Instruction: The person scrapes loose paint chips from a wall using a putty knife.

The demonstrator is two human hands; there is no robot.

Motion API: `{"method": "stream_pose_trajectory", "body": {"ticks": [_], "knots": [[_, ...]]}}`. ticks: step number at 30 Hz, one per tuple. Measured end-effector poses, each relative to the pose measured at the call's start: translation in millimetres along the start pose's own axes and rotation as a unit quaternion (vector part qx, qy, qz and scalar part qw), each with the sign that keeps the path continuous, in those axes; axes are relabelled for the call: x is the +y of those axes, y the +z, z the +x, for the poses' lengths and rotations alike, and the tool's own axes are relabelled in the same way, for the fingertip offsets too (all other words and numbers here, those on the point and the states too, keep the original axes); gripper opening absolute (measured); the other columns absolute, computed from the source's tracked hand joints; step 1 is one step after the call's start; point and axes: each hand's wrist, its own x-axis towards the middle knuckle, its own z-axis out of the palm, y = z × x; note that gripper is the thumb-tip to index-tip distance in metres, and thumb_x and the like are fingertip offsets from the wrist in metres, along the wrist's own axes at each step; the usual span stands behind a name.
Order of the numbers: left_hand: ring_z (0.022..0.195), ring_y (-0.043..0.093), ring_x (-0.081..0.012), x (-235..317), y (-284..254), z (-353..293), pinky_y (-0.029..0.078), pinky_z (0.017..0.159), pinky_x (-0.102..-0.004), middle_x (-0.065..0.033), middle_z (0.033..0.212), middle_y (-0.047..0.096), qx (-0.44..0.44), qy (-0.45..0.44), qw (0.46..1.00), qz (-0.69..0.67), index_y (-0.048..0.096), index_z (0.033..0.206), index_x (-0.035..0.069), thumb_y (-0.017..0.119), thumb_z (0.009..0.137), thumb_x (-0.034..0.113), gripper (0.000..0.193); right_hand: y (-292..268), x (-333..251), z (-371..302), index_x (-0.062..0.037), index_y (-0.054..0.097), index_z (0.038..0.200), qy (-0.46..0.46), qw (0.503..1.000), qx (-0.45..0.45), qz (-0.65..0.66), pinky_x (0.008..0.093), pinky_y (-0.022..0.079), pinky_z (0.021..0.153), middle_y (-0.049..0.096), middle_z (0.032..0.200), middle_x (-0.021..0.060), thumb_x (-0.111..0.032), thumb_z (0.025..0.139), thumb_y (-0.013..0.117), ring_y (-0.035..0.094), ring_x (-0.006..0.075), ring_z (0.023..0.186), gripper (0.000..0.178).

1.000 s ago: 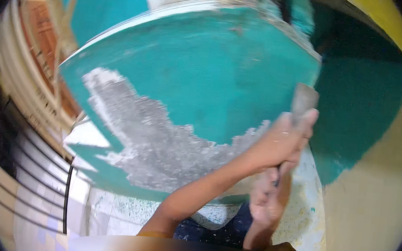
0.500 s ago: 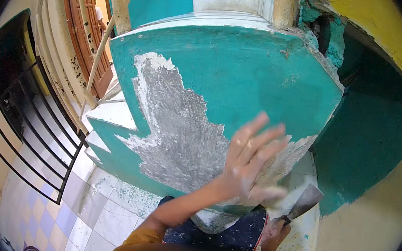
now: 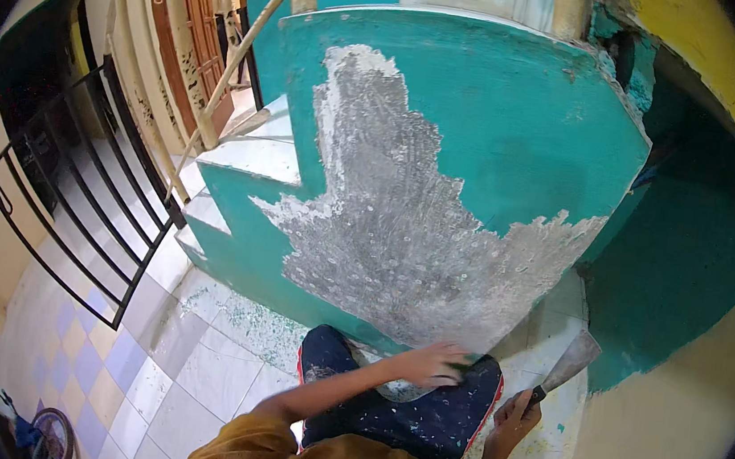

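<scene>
A paint scraper (image 3: 572,359) with a wide grey blade and dark handle is in my right hand (image 3: 516,415), fingers wrapped round the handle. Its blade points up and away, in front of the pale ledge at the right and apart from the wall. My left hand (image 3: 432,364) hangs over my knees just below the wall's lower edge, slightly blurred, fingers loosely bent and apart, with nothing plainly in it. Before me stands a teal-painted stair wall (image 3: 521,129). A large jagged bare grey patch (image 3: 386,222) spreads across its middle down to the lower edge.
White steps (image 3: 254,157) with a cream railing (image 3: 248,47) rise at the left. A black metal gate (image 3: 90,187) stands farther left. Paint flakes lie on the tiled floor (image 3: 232,327). A person (image 3: 221,3) is in the far doorway. A broken hole (image 3: 623,55) opens at the upper right.
My left hand has come down from in front of the bare patch, where its fingers were spread, to above my knees. The view has shifted; the scraper stays in my right hand.
</scene>
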Motion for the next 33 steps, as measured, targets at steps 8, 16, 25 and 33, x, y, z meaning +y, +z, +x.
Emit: {"method": "stream_pose_trajectory", "body": {"ticks": [8,16,25,33], "knots": [[0.109,0.051,-0.0301,111.6,108.3,-412.9,0.038,0.098,-0.0389,-0.0153,0.112,0.057,0.492,-0.643,0.573,0.126,0.057,0.111,0.001,0.062,0.083,0.012,0.031,70.9,28.0,3.4,-0.0102,0.038,0.073,0.116,0.968,-0.151,0.161,0.0226,0.030,0.044,0.032,0.059,-0.0038,-0.018,0.097,0.048,0.031,0.0064,0.048,0.027],[0.125,0.039,-0.0367,284.2,280.7,-547.0,0.026,0.106,-0.0476,-0.0211,0.134,0.044,0.269,-0.945,-0.142,0.116,0.045,0.129,-0.002,0.039,0.090,0.061,0.074,229.1,78.9,-76.4,0.0043,0.057,0.077,-0.336,0.800,-0.475,-0.149,0.0332,0.041,0.053,0.055,0.070,0.0132,-0.007,0.075,0.062,0.053,0.0252,0.056,0.013],[0.127,0.036,-0.0359,326.7,301.9,-503.8,0.025,0.106,-0.0493,-0.0189,0.137,0.040,0.227,-0.952,-0.203,0.030,0.042,0.131,-0.001,0.039,0.090,0.060,0.073,320.2,138.3,-236.2,0.0004,0.063,0.087,-0.215,0.701,-0.644,-0.217,0.0338,0.046,0.058,0.060,0.073,0.0153,-0.010,0.070,0.069,0.062,0.0286,0.065,0.021],[0.129,0.033,-0.0352,351.4,323.8,-515.4,0.024,0.106,-0.0507,-0.0170,0.139,0.037,0.232,-0.943,-0.239,0.025,0.039,0.133,0.000,0.038,0.091,0.059,0.073,371.8,106.2,-326.6,-0.0062,0.063,0.084,-0.315,0.555,-0.763,-0.104,0.0383,0.047,0.060,0.062,0.071,0.0122,-0.010,0.065,0.068,0.060,0.0319,0.065,0.020]]}}
